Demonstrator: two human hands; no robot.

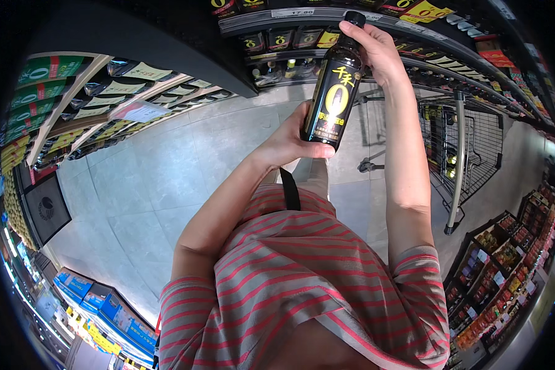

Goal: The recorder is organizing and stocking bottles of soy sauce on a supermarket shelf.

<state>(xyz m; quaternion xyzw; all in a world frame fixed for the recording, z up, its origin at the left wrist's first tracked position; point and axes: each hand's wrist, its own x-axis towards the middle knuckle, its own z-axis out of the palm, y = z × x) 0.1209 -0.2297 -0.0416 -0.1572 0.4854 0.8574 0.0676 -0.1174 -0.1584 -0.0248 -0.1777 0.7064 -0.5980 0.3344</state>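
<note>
A dark soy sauce bottle (335,95) with a black cap and a black label with yellow writing tilts in front of me, its cap end up and to the right. My left hand (289,138) grips the base, thumb across the lower front edge. Around the neck, just below the cap, the fingers of my right hand (377,53) are closed. The label faces me, with a bright glare on its lower half. Behind the bottle stands a store shelf (240,27) lined with dark bottles and price tags.
To my right is a wire shopping cart (483,148) with dark packages inside; its handle bar (456,162) comes close to my right arm. Shelves of bottles and green cartons (44,92) run along the left. Blue boxes (120,319) and a packaged-goods display (504,259) stand lower down.
</note>
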